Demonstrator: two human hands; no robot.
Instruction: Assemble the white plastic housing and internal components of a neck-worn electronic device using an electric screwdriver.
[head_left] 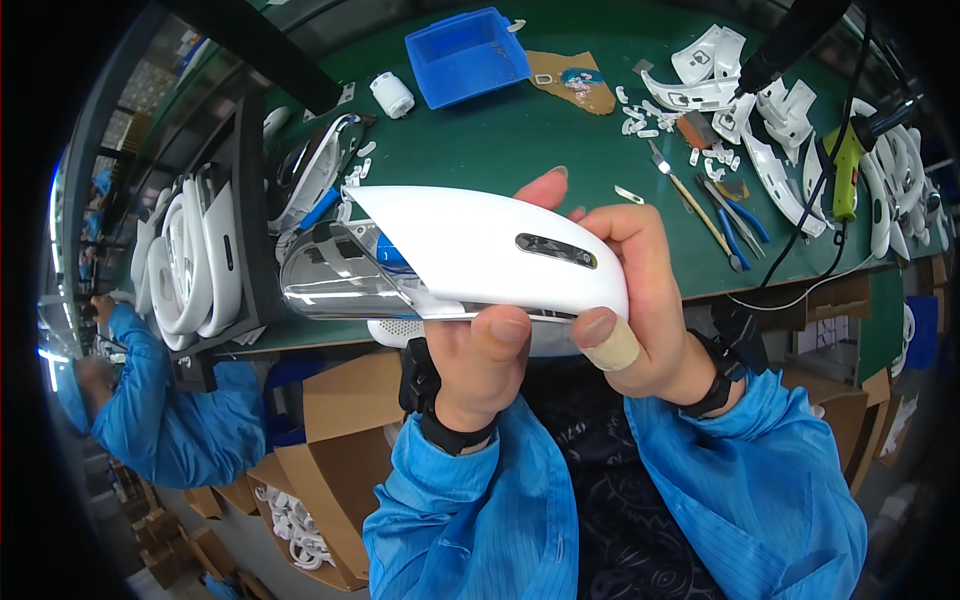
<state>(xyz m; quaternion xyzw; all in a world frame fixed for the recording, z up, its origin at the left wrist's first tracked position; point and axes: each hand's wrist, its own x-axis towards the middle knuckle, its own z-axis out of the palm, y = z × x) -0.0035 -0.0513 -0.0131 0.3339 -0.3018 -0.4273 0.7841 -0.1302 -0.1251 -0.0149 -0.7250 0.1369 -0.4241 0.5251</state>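
Note:
Held up over the near edge of the bench is a handheld vacuum cleaner (470, 235), with a glossy white shell, a dark oval panel and a clear smoky front cup (345, 275) pointing left. My left hand (478, 365) grips its lower side, thumb pressed on the bottom edge and other fingers hidden behind. My right hand (645, 285) wraps round the rounded right end, its thumb, banded with beige tape, close to the left thumb. Some blue shows inside, behind the clear cup. A perforated white part (390, 332) peeks out below the shell.
A blue bin (465, 60) and a white cylinder (392, 95) stand at the back. White shell parts (775, 170), pliers (735, 215) and a green electric screwdriver (846, 170) lie right. A dark rack (250, 200) holds white housings at left. Another person's blue sleeve (150, 400) is further left.

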